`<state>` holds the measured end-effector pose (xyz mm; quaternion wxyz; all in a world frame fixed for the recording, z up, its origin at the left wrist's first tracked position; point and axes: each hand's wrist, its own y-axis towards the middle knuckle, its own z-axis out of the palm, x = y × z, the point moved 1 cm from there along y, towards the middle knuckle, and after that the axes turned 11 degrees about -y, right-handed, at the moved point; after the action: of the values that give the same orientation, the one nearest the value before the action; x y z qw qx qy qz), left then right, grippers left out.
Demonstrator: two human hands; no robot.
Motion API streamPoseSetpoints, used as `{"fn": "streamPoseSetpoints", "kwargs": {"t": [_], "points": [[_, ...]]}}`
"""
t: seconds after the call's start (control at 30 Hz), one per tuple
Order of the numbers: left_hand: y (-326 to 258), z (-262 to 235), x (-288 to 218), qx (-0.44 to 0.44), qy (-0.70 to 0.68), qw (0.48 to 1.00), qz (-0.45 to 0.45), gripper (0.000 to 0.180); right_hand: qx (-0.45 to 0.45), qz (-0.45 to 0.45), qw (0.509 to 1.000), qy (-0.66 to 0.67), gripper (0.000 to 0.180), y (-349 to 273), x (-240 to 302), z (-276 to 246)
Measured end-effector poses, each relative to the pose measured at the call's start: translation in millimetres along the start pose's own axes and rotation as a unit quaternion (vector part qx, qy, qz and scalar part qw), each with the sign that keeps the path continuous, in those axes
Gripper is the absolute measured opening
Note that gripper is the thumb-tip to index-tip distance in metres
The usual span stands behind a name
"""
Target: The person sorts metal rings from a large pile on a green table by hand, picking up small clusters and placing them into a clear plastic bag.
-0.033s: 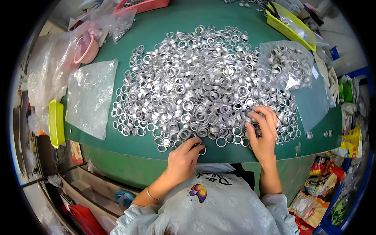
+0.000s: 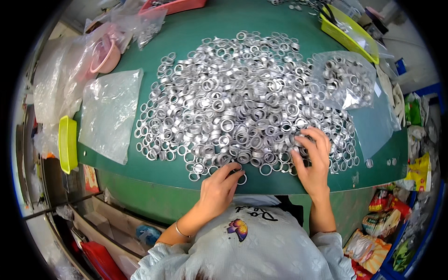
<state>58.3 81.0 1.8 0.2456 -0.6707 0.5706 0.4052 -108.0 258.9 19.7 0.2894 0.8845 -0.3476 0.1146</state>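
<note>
A broad heap of silvery metal rings covers the middle of the green table. At the heap's near edge, my left hand has its fingers bent together around a metal ring, which partly shows beyond the fingertips. My right hand reaches over the near right part of the heap. Its thumb and curved fingers are apart, with the fingertips among the rings. What lies under its palm is hidden.
A clear bag of rings lies at the heap's right. Left of the heap is a flat plastic bag, with a pink basin behind it. A yellow-green basket stands far right; a narrow yellow tray sits at the left edge.
The view has shifted slightly, so the heap and bags sit a little farther right. Both hands stay almost in the same place, with their grips looking much the same.
</note>
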Motion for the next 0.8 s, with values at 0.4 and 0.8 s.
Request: {"fn": "streamPoseSetpoints", "kwargs": {"t": [0.4,0.8], "points": [[-20.6,-29.6,35.4,-0.037,0.057,0.988,0.140,0.024,0.201,-0.274,0.931,-0.132,0.059,7.2,37.6,48.9],[-12.1,-61.8,65.4,-0.064,0.106,0.985,0.123,0.025,0.190,-0.283,0.920,-0.193,0.064,24.9,57.5,67.9]]}}
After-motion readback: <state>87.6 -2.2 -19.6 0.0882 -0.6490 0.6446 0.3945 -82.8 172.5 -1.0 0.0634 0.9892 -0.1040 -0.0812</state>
